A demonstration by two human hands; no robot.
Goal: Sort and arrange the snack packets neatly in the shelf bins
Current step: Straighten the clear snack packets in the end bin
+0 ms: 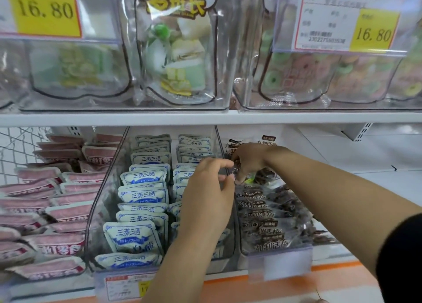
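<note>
The right hand (249, 161) reaches into the right-hand bin (245, 245), fingers curled round a dark packet (265, 175), likely straightening the row. The left hand (205, 195) hovers by the clear divider (219, 140), fingers half-curled; I cannot tell whether they hold anything.

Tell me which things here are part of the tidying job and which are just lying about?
Part of the job: dark packets in the right bin; blue-white packets; pink packets; clear bin; left hand; right hand, fingers down among the dark packets.

Just there: sweet bags on the upper shelf; yellow price tag; lower price label.
</note>
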